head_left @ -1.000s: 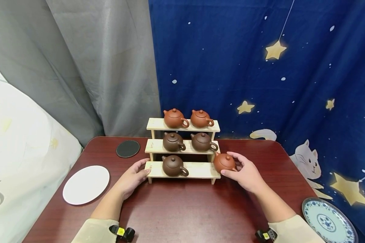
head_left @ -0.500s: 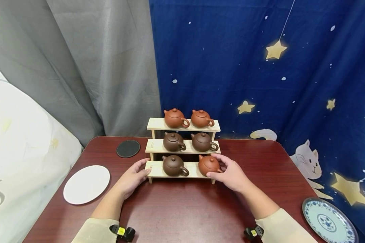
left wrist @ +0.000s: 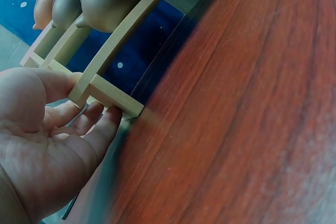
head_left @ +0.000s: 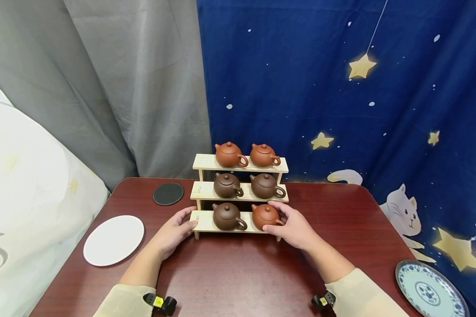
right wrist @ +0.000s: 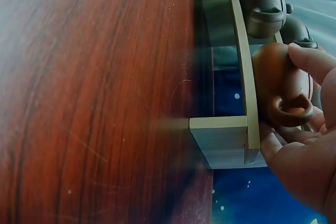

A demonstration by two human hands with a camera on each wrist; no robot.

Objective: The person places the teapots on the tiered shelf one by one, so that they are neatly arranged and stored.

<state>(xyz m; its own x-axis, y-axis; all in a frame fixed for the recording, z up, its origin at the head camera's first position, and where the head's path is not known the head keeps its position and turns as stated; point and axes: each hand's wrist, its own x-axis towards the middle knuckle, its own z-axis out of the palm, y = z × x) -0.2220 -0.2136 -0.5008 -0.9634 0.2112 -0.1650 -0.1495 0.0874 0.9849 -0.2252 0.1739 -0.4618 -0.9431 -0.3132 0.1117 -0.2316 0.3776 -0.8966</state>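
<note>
A three-tier wooden rack bears two small teapots on each tier. On the bottom tier, my right hand grips a reddish-brown teapot around its handle side, thumb in front and fingers behind. The right wrist view has this teapot close over the board, its handle toward the palm. To its left sits a dark brown teapot. My left hand holds the left end of the bottom tier; in the left wrist view its thumb lies on the board and the fingertips reach the leg.
Two dark teapots stand on the middle tier, two reddish ones on the top tier. A black round coaster and a white plate lie to the left. A blue-patterned plate is at the right edge. Curtains hang behind the table.
My right hand has carried the reddish-brown teapot leftward from the rack's right end to beside the dark teapot on the bottom tier. The left hand stays on the rack.
</note>
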